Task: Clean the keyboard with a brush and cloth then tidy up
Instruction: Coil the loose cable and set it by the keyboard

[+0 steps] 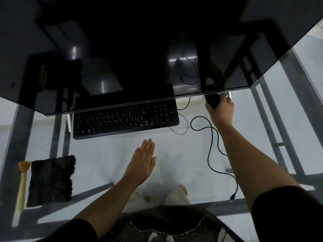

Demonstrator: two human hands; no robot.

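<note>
Lying beyond the flat left hand (pixel 142 158): the keyboard (pixel 125 117).

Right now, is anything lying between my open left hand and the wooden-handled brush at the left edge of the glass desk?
Yes: the dark fuzzy cloth lies flat between the left hand and the wooden-handled brush, right beside the brush.

Scene is dim overall; upper half near black. Monitor (pixel 122 49) surface is glossy and carries faint streak reflections. Glass worktop (pixel 104 154) reads pale grey and transmits light from below. Wide-angle distortion bends straight edges toward frame corners. Keyboard (pixel 125 117) legends are soft, illegible. Slight blur, low contrast throughout.
</note>
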